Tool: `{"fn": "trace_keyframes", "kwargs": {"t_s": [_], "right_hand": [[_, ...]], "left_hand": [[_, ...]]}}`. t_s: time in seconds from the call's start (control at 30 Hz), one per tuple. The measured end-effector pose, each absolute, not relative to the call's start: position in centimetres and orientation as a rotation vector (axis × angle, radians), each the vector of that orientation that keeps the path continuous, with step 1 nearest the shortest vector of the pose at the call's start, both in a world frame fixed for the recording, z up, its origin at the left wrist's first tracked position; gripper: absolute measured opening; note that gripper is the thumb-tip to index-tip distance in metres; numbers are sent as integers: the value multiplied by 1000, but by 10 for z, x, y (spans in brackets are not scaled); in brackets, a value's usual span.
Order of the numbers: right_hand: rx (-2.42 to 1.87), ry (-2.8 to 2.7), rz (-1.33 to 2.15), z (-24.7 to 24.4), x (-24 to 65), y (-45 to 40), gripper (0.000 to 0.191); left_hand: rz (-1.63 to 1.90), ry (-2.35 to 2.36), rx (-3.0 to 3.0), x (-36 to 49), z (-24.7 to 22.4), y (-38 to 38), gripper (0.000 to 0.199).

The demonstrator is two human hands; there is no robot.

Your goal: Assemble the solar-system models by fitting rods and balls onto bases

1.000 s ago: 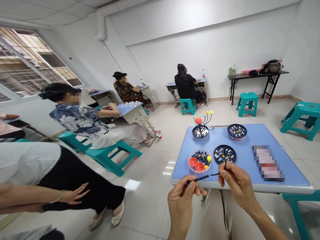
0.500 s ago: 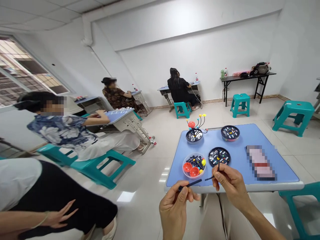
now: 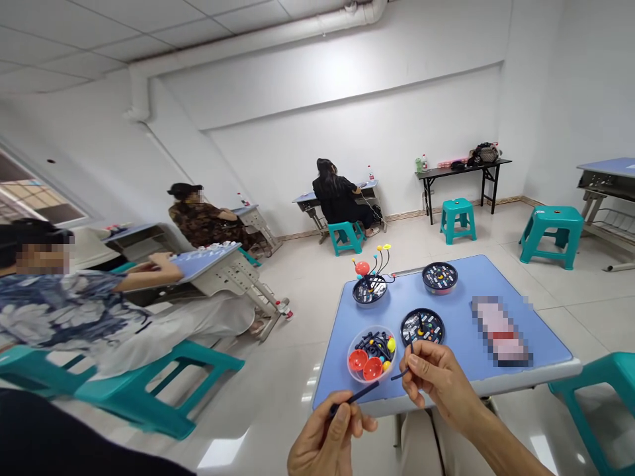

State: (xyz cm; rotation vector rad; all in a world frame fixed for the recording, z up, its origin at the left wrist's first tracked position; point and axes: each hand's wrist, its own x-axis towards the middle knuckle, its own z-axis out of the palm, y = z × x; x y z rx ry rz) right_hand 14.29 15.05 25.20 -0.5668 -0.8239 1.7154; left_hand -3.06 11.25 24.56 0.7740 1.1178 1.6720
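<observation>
Between the thumb and fingers of my left hand (image 3: 330, 433) is a black rod (image 3: 366, 391), slanting up to the right. My right hand (image 3: 439, 378) pinches a thinner, bent black rod (image 3: 398, 376), whose end points toward the first rod without touching it. Just beyond my hands stands a clear round tub (image 3: 350, 375) with black sticks, red half-shells (image 3: 372, 369) and small coloured balls. To its right lies a round black base (image 3: 430, 334) printed with planets, a short black post upright at its middle. Behind the tub is a planet model (image 3: 362, 268) with balls on curved arms.
Another black round base (image 3: 440, 275) and a blurred pinkish flat object (image 3: 501, 332) lie on the blue table (image 3: 473, 291). Green stools (image 3: 551, 235) stand around. Several people sit at other desks to the left and ahead; a black table (image 3: 464, 166) is by the wall.
The view has turned right and tilted up, so everything sits further left and mostly lower. The standing person at left has mostly left view. Both hands still hold their rods, apart.
</observation>
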Motion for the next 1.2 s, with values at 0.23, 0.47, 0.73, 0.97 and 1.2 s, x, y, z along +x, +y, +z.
{"fn": "trace_keyframes", "kwargs": {"t_s": [0.23,0.47,0.73,0.97,1.2], "right_hand": [[-555,-843,1728,250,144,149,37],[-312,-646,2274,243,149,155,34],[-386,-745,2533,231,153,165,33],[-598,-981,2237,239,150,166,37],[-637,-1302,1479,241,140,161,29]], "left_hand": [[1670,1060,755,-39,238,117,28],[1292,936,909,-25,256,136,26],[967,1055,1241,-26,277,140,18],[1062,1120,1208,-25,280,139,20],[1182,1134,1046,-16,270,140,25]]}}
